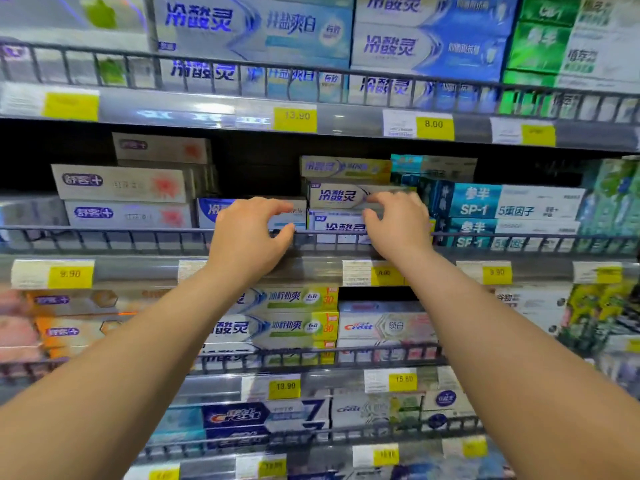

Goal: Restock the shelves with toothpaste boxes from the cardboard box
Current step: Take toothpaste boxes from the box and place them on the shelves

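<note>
Both my hands reach to the middle shelf [138,263]. My left hand [246,237] grips a blue-and-white toothpaste box [287,216] that lies on the shelf behind the wire rail, fingers over its top and thumb at its front. Right beside it stands a stack of three similar boxes. My right hand [398,226] pinches the stack's middle box [336,195] at its right end, fingers above and thumb below. The top box [343,168] and bottom box [339,225] lie untouched. The cardboard box is out of view.
A wire rail [104,237] runs along the shelf front. White boxes with red marks [121,183] are stacked at the left, teal SP-1 boxes [512,202] at the right. There is dark room above the left-hand box. Shelves above and below are full, with yellow price tags [294,118].
</note>
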The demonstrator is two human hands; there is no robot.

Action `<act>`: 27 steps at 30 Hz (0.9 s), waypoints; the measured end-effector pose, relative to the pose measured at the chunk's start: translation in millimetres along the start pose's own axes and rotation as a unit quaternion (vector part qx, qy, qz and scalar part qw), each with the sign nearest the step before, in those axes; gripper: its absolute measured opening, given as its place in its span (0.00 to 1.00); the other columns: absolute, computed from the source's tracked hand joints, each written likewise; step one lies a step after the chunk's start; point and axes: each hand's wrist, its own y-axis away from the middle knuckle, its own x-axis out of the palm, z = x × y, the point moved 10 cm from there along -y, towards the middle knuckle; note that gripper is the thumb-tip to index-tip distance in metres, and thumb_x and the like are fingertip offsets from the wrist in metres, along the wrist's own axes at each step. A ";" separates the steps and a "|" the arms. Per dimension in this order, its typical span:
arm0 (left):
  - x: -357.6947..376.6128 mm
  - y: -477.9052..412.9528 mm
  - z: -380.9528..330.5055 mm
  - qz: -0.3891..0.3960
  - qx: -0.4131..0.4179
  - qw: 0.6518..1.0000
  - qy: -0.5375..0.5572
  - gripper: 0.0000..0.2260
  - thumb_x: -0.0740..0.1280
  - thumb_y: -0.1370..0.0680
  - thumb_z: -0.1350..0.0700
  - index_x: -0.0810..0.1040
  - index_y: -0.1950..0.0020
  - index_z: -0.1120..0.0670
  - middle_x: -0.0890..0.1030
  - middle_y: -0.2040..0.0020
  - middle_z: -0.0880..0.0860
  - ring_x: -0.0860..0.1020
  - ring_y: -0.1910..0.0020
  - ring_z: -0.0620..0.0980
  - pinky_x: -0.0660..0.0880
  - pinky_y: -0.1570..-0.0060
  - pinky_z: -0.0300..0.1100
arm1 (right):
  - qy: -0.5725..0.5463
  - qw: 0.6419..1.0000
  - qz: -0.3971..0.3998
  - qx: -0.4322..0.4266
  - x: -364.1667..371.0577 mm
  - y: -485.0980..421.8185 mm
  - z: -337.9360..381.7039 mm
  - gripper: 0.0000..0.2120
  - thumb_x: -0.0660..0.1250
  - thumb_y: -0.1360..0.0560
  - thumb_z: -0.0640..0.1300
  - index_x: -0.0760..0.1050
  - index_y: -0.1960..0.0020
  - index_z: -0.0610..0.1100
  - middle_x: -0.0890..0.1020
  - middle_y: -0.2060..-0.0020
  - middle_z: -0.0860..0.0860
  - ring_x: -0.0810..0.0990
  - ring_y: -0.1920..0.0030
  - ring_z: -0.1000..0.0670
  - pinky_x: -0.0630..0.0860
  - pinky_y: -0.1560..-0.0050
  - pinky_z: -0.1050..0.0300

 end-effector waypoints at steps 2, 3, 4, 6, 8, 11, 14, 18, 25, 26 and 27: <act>0.7 5.6 -2.9 -0.002 0.018 1.000 -0.006 0.15 0.66 0.24 0.48 0.77 0.39 0.49 0.80 0.42 0.50 0.73 0.40 0.54 0.66 0.39 0.53 | -0.035 0.998 -0.055 -0.025 -8.7 19.4 4.4 0.16 0.61 0.23 0.48 0.75 0.37 0.45 0.78 0.43 0.44 0.69 0.39 0.43 0.64 0.37 0.49; 1.6 9.4 -4.3 -0.001 0.028 1.000 -0.008 0.15 0.65 0.25 0.48 0.77 0.39 0.49 0.80 0.42 0.50 0.73 0.40 0.54 0.66 0.40 0.52 | -0.055 0.995 -0.071 -0.037 -10.4 30.5 6.5 0.16 0.61 0.24 0.47 0.76 0.38 0.44 0.78 0.43 0.45 0.70 0.39 0.43 0.64 0.37 0.49; 2.1 14.2 -5.7 0.002 0.037 0.999 -0.009 0.15 0.65 0.25 0.49 0.77 0.39 0.49 0.79 0.43 0.50 0.73 0.40 0.54 0.66 0.39 0.51 | -0.067 0.994 -0.078 -0.047 -11.0 41.4 8.6 0.16 0.62 0.24 0.47 0.76 0.38 0.43 0.78 0.43 0.45 0.71 0.39 0.44 0.64 0.37 0.50; 1.7 29.1 -8.0 0.015 0.041 0.999 0.000 0.15 0.66 0.25 0.50 0.77 0.39 0.49 0.79 0.44 0.50 0.73 0.41 0.55 0.66 0.40 0.51 | -0.086 0.992 -0.064 -0.059 -8.8 66.3 12.8 0.17 0.63 0.24 0.47 0.75 0.37 0.44 0.77 0.41 0.47 0.70 0.38 0.46 0.64 0.36 0.50; -2.9 50.8 -10.7 0.025 0.034 0.999 0.007 0.15 0.66 0.25 0.50 0.77 0.40 0.50 0.80 0.45 0.51 0.73 0.42 0.55 0.67 0.40 0.51 | -0.114 0.990 -0.027 -0.077 -3.9 96.0 20.8 0.17 0.62 0.24 0.46 0.73 0.36 0.45 0.76 0.39 0.49 0.69 0.37 0.48 0.62 0.34 0.53; -11.6 95.1 -16.4 0.037 0.005 0.999 0.030 0.14 0.67 0.25 0.52 0.78 0.40 0.51 0.80 0.44 0.52 0.74 0.42 0.54 0.67 0.40 0.48 | -0.154 0.983 0.029 -0.097 -0.2 144.7 30.4 0.17 0.63 0.23 0.45 0.73 0.35 0.44 0.76 0.40 0.49 0.69 0.36 0.48 0.61 0.36 0.57; -20.9 152.0 -17.4 0.055 -0.063 0.993 0.085 0.13 0.68 0.24 0.53 0.79 0.41 0.52 0.80 0.45 0.50 0.76 0.46 0.50 0.70 0.46 0.42 | -0.183 0.974 0.091 -0.097 1.5 192.5 33.5 0.18 0.62 0.23 0.47 0.72 0.34 0.45 0.75 0.38 0.49 0.69 0.35 0.47 0.63 0.35 0.54; -36.0 245.0 -15.6 0.088 -0.157 0.980 0.083 0.13 0.69 0.25 0.53 0.78 0.40 0.51 0.80 0.46 0.47 0.75 0.51 0.44 0.71 0.46 0.40 | -0.220 0.955 0.168 -0.102 3.7 257.8 46.7 0.18 0.61 0.22 0.48 0.70 0.33 0.46 0.75 0.37 0.49 0.68 0.33 0.48 0.64 0.33 0.52; -107.7 394.1 11.0 0.109 -0.305 0.945 0.036 0.13 0.70 0.26 0.54 0.79 0.42 0.50 0.82 0.50 0.48 0.79 0.53 0.46 0.74 0.48 0.40 | -0.318 0.893 0.285 -0.140 14.6 375.2 126.2 0.17 0.64 0.23 0.46 0.72 0.35 0.45 0.77 0.42 0.48 0.72 0.39 0.47 0.67 0.39 0.54; -123.9 412.8 17.4 0.106 -0.326 0.939 0.036 0.12 0.70 0.26 0.54 0.79 0.42 0.48 0.82 0.51 0.47 0.79 0.53 0.46 0.75 0.48 0.42 | -0.325 0.885 0.298 -0.151 16.0 391.0 142.2 0.17 0.65 0.24 0.46 0.73 0.36 0.45 0.78 0.43 0.48 0.73 0.41 0.46 0.68 0.40 0.54; -141.1 431.1 24.5 0.102 -0.344 0.933 0.033 0.12 0.70 0.26 0.54 0.79 0.43 0.47 0.82 0.53 0.46 0.80 0.54 0.45 0.76 0.49 0.42 | -0.330 0.876 0.312 -0.161 17.2 406.2 159.1 0.17 0.65 0.25 0.46 0.74 0.37 0.45 0.79 0.44 0.48 0.74 0.42 0.46 0.69 0.41 0.54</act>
